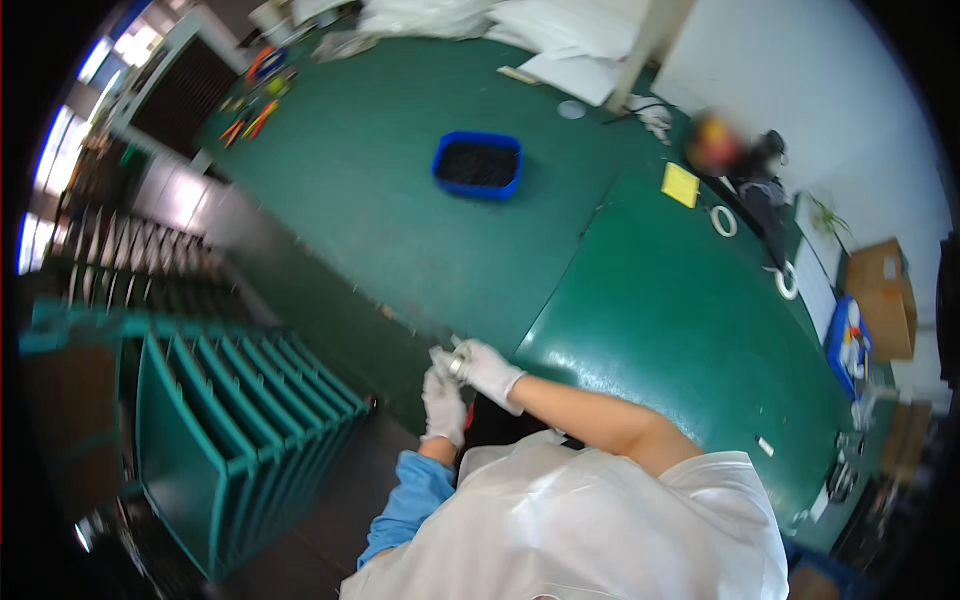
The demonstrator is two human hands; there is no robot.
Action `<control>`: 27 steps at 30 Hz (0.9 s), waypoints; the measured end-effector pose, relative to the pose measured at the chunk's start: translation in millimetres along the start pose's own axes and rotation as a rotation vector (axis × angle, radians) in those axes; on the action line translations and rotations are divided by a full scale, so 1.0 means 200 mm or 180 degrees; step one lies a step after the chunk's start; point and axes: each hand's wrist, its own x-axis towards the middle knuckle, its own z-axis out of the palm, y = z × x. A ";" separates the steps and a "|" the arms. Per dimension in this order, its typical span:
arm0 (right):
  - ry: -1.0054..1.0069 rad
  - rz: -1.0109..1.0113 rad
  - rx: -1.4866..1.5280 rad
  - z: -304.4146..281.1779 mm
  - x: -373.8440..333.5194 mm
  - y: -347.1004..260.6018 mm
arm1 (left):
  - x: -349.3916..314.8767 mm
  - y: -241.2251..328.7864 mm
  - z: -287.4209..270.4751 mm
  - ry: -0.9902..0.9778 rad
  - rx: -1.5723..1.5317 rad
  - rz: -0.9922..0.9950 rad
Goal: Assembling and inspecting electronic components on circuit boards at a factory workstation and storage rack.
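My left hand [443, 407], in a white glove, is held low by the front edge of the green table [390, 230]. Close against it, a little higher and to the right, is my right hand [487, 373], gloved in white too. The fingers of both are closed and meet at the fingertips. Something small and pale seems to be between them, too small to make out. Below the right wrist a bit of red shows beside dark cloth. Farther up the table stands a blue tray [437, 167] of small dark pieces.
Teal slotted racks [220, 440] stand on the floor to my left. Hand tools [255, 118] lie at the table's far left. Along the right side are a yellow pad [680, 185], tape rolls [724, 221], a cardboard box [880, 300] and a blue bin [838, 365]. White bags [425, 15] lie at the back.
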 end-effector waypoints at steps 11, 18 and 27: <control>0.2203 0.1046 -0.0921 -1.32 0.29 0.48 | 0.62 0.14 0.17 -0.2074 0.1370 0.0744; 0.3800 0.1715 -0.2950 -2.16 0.50 0.03 | 0.66 -0.05 -0.37 -0.1058 0.0938 -0.0890; 0.1489 -0.1997 -0.1059 -0.59 0.63 0.08 | 0.38 0.15 -0.52 -0.0160 0.0396 -0.0890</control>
